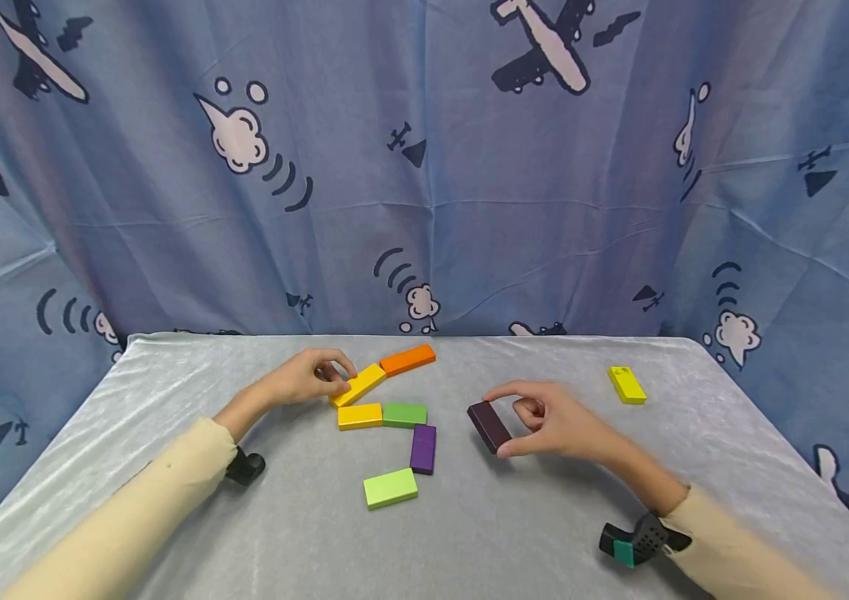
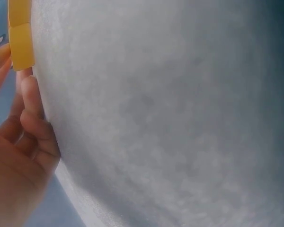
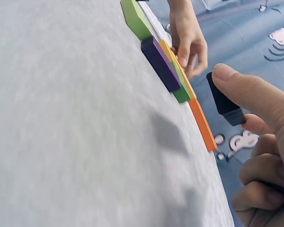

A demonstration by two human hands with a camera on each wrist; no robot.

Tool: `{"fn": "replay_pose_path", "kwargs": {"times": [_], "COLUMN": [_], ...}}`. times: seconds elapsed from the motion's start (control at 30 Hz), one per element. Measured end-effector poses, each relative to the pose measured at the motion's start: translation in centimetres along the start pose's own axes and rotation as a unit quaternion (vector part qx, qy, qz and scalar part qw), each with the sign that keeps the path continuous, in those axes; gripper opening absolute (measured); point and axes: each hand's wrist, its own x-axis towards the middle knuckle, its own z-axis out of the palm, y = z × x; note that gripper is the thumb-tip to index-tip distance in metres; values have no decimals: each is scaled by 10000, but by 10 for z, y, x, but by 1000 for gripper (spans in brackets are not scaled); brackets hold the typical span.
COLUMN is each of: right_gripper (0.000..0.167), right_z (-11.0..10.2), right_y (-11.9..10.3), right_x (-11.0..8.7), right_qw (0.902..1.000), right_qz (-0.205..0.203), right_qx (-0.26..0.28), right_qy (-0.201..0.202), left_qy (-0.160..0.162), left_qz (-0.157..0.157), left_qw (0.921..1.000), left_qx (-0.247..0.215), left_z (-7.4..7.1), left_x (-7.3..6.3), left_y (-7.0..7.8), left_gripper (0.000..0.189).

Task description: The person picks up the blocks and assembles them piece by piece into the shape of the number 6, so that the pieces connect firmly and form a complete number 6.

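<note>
My right hand [image 1: 555, 421] pinches a dark purple-brown block [image 1: 489, 427] by its two ends between thumb and index finger. That block is held above the cloth, with a shadow below it, and its black side [image 3: 223, 100] faces the right wrist camera. At the left, my left hand [image 1: 304, 377] pinches the near end of a yellow-orange block [image 1: 361, 385], which lies slanted. An orange block [image 1: 408, 360] meets this one's far end. Just in front, a second yellow-orange block [image 1: 360, 417] lies end to end with a green block [image 1: 405, 415].
A purple block [image 1: 423, 449] runs down from the green one's right end, and a lime block [image 1: 390, 488] lies below its lower end. Far right sits a bright yellow block [image 1: 627, 385]. Grey cloth [image 1: 304, 525] covers the table; a patterned blue curtain [image 1: 364, 167] hangs behind.
</note>
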Motion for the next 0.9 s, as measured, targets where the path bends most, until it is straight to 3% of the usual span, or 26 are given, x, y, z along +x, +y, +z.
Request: {"fn": "replay_pose_path", "kwargs": {"times": [0.43,0.9], "right_gripper": [59,58], "right_z": [30,53], "right_y": [-17,-27], "right_x": [27,47], "right_qw": [9994,9976], "right_qz": [101,-53], "right_qx": [138,331], "right_qy": [-299,-612], "left_qy": [-31,-18], "left_qz": [1,41], "left_qw": [10000,10000], "left_qx": [-17,-74], "left_z": [-1,0], "left_x": [0,0], "left_y": [1,-1], "left_gripper": [17,17]}}
